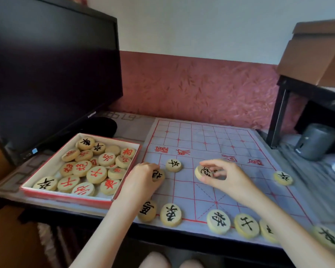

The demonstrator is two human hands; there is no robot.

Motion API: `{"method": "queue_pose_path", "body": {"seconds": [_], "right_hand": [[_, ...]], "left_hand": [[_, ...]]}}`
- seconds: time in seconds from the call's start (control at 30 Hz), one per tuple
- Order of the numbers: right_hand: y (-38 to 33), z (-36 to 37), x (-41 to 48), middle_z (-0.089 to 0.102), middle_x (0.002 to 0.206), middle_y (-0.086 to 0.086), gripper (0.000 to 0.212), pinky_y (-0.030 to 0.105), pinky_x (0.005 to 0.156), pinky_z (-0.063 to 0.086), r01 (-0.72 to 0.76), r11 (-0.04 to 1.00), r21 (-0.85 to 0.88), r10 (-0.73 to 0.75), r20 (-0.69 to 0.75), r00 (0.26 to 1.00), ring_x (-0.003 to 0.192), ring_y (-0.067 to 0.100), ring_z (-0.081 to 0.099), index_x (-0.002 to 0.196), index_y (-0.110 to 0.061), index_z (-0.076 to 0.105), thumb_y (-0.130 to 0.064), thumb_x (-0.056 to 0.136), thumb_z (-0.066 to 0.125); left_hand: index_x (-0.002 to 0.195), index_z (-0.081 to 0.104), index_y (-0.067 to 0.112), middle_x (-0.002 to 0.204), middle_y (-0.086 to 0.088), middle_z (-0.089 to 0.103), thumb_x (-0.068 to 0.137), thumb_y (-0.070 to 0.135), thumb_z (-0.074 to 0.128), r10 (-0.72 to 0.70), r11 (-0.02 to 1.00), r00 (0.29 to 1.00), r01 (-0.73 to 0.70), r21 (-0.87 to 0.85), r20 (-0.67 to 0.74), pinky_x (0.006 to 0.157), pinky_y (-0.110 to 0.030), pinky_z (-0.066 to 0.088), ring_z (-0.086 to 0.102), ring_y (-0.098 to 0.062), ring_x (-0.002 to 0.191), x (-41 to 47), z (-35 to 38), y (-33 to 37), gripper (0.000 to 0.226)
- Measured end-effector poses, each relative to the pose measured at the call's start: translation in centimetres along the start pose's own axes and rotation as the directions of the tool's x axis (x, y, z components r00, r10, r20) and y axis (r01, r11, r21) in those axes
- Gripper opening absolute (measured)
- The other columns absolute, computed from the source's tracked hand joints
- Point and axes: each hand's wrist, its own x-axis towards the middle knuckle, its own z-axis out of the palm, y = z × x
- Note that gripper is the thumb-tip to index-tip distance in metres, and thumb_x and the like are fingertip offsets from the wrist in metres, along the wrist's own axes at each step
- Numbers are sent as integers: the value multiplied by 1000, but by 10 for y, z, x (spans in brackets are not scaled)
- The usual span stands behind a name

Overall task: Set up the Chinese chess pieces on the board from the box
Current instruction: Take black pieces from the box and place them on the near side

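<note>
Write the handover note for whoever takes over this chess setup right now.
Left hand grips a black-lettered round wooden piece at the left edge of the pale red-lined board.
Right hand pinches a second black-lettered piece, tilted, mid-board.
Done: six near-edge black pieces placed, two soldiers farther up.
Left: set down the two held, then the boxed pieces in the red-rimmed box, mostly red-lettered, three black showing.

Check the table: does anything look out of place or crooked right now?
Nothing looks spilled or damaged. One piece in the box lies blank side up, unlike its neighbours. The right hand pinches a tilted piece over the board; the left hand grips a third piece at the board's left edge.
</note>
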Motion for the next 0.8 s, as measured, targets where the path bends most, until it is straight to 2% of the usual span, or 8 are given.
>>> {"method": "queue_pose_path", "body": {"seconds": [0.13,0.2,0.27,0.43,0.57,0.73,0.8], "right_hand": [[15,-18,-17,56,103,-20,35,22,82,42,-34,997,-65,31,-42,999,100,5,56,111,-39,61,-32,78,72],[26,-30,-26,54,100,-22,35,16,76,40,-60,993,-101,50,-103,993,100,6,54,112,-35,61,-29,80,71],[39,-44,-35,55,101,-16,36,15,72,38,-109,979,-173,73,-200,977,98,8,53,116,-30,60,-26,81,70],[76,-76,-54,61,107,0,39,28,87,43,-252,940,-231,153,-375,914,97,17,56,117,-16,62,-20,79,71],[88,-84,-64,58,102,-5,43,33,93,45,-277,925,-259,156,-405,901,104,21,58,121,-18,61,-23,79,71],[90,-80,-64,63,112,1,44,27,86,42,-275,920,-278,167,-359,918,104,16,56,123,-21,58,-27,81,69],[90,-78,-62,61,117,3,44,26,87,40,-277,917,-288,181,-319,930,110,18,55,125,-19,56,-26,83,68]], "left_hand": [[119,61,16,121,-5,61,80,27,65,16,1000,1000,-16,17,-19,89,-32,45,53,-25,111,0,-2,3,40],[114,64,13,117,-8,63,78,30,67,34,999,998,-35,-19,-47,86,-31,42,53,-29,109,0,-4,11,40],[112,65,15,113,-6,64,79,33,68,55,997,995,-59,-41,-78,85,-30,40,54,-27,108,-2,-6,23,38],[108,66,24,101,9,64,85,29,62,132,983,985,-144,-115,-110,83,-28,45,57,-14,99,-8,-1,52,24],[116,62,26,113,9,65,85,32,62,123,986,992,-126,-112,-34,94,-31,46,57,-10,109,-8,7,62,32],[118,60,26,115,9,66,84,31,63,99,991,995,-100,-90,-8,95,-35,48,59,-9,108,-10,11,65,35],[118,61,26,115,9,66,84,30,63,103,990,995,-104,-91,-11,94,-35,48,59,-9,107,-12,11,66,34]]}}
